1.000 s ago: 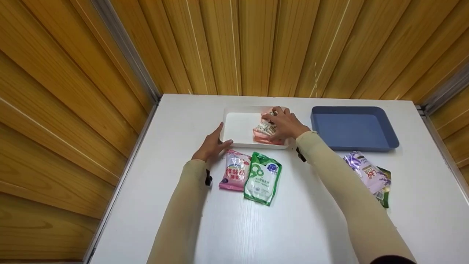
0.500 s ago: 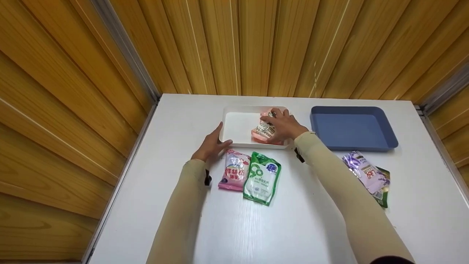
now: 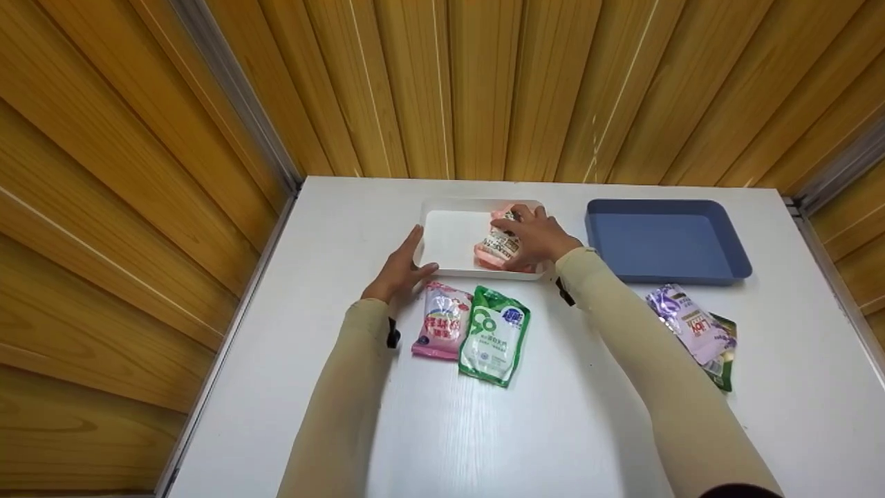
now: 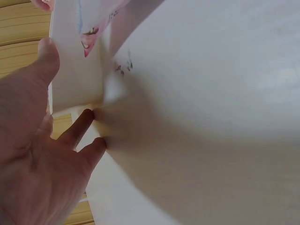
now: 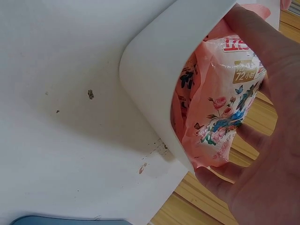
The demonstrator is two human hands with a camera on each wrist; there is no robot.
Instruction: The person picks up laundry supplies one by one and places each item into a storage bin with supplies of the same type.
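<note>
1. Right hand (image 3: 541, 238): grasping, thumb and fingers curled about a pink packet (image 3: 499, 243), the palm over its right side.
2. Pink packet: inside the white tray (image 3: 449, 238), at its right end; printed with flowers, butterflies and dark lettering. From the right wrist it shows close against the tray's wall, with more pink wrapping between; whether that belongs to a second packet I cannot tell.
3. Left hand (image 3: 397, 271): clasping nothing; fingers extended along the left end of the white tray, thumb against its front corner.
4. White tray: shallow, rounded corners, flat on the table (image 3: 518, 443).
5. Pink bag (image 3: 442, 321): just in front of the white tray, near the left hand; lying flat.
6. Green-and-white bag (image 3: 493, 339): beside it to the right, edges meeting, slightly tilted.
7. Blue tray (image 3: 667, 245): right of the white tray, with a gap between, near the table's back edge.
8. Purple bag (image 3: 691, 325): in front of the blue tray, lying partly over a dark green bag (image 3: 724, 366).
9. Sleeves, pale (image 3: 339, 401): one on each arm, black band at each wrist.
10. Wall, wood-grained panels (image 3: 477, 90): behind the table.
</note>
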